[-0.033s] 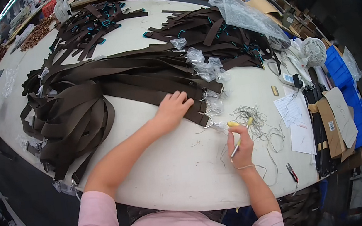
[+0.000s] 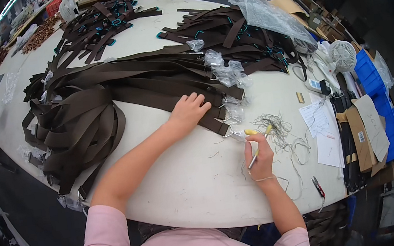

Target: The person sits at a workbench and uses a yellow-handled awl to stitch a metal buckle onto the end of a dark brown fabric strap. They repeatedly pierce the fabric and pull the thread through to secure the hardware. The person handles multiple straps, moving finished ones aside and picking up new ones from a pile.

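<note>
At the left end of the flat strap bundle [image 2: 142,88], the landmark on the smooth white tabletop [image 2: 180,185], a coiled heap [image 2: 80,126] of dark brown webbing slumps in broad, matte, ribbon-like loops. Behind the bundle's left part lies a strap pile [image 2: 96,41] dotted with turquoise-edged buckles [image 2: 117,22]. The bundle itself runs rightward in long, overlapping bands of flat webbing. The left hand [image 2: 190,114] rests on its near right part, fingers loosely curved and slightly spread; its grip presses from above rather than closing round anything (where the thumb goes, I cannot tell). At the bundle's right end, metal fittings [image 2: 230,132] stick out amid crinkled clear plastic [image 2: 222,72]. To the right and near side of that end, the right hand [image 2: 260,158] has its grip closed on a slim tool [image 2: 253,159], straight and pen-like, yellow at the top and silver at the lower tip. The step in hand appears to be steadying a strap end while the tool sits ready; the next move seems to call for a flat, unslipping strap and a controlled tip. Farther right of the bundle spread a wiry thread tangle [image 2: 277,125], red-handled snips [image 2: 319,189] and flat papers [image 2: 328,148].
</note>
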The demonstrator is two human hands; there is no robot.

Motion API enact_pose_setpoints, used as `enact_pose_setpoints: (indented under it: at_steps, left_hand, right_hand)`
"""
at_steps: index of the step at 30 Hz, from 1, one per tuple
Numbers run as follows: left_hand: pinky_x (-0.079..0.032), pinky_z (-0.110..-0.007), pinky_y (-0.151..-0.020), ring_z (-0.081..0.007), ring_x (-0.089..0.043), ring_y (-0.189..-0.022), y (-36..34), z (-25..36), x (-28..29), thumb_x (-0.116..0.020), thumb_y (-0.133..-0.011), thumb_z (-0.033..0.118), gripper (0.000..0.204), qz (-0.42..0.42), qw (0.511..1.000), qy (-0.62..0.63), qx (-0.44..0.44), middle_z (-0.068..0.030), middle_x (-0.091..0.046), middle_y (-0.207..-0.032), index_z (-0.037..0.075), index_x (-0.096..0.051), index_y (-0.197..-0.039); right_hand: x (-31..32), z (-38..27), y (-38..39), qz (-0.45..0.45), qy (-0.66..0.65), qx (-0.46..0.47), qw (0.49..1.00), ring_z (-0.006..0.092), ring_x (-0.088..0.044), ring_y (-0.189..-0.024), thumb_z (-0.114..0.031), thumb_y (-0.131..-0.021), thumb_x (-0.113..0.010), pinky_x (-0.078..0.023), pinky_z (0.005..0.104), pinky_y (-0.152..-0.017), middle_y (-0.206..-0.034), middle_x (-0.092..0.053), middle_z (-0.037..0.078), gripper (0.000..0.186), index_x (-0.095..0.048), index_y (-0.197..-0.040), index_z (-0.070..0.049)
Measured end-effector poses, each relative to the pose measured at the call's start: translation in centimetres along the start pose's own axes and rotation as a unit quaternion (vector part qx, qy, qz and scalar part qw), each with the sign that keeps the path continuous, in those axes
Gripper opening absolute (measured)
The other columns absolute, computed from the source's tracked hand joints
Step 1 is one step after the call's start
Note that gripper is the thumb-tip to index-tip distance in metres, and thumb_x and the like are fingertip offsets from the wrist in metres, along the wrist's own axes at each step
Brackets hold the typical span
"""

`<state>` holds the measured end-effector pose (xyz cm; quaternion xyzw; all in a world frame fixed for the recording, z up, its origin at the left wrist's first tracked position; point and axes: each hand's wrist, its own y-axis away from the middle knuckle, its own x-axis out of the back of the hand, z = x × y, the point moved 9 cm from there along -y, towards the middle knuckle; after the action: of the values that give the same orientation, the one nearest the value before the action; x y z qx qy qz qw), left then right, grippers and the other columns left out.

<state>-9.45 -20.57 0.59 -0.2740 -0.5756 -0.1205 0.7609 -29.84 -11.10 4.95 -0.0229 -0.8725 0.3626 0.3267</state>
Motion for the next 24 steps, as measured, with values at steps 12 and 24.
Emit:
enact_pose_setpoints:
  at_steps: [12, 24]
  left_hand:
    - [-0.046, -0.039, -0.086, -0.0282, -0.06, -0.096, 17.0, 4.7, 9.2, -0.072, -0.083, 0.012, 0.054, -0.072, 0.99, 0.112, -0.048, -0.0108, -0.061, -0.108, 0.004, -0.055, -0.133]
    - [-0.053, -0.04, -0.081, -0.0293, -0.065, -0.097, 12.8, 5.2, 4.3, -0.079, -0.083, 0.019, 0.052, 0.025, 0.986, 0.146, 0.076, -0.0127, -0.062, -0.116, 0.002, -0.06, -0.128]
  right_hand:
    - [-0.4, -2.4, 2.3, -0.032, -0.053, -0.04, 0.997, 0.0334, -0.068, -0.095, 0.002, -0.089, -0.069, -0.053, 0.038, -0.088, -0.103, -0.068, 0.021, 0.027, -0.049, -0.105, -0.003]
    - [-9.3, -7.9, 2.9, -0.18, -0.036, 0.08, 0.98, 0.0359, -0.068, -0.092, 0.001, -0.078, -0.077, -0.053, 0.0419, -0.077, -0.112, -0.066, 0.024, 0.035, -0.05, -0.101, -0.005]
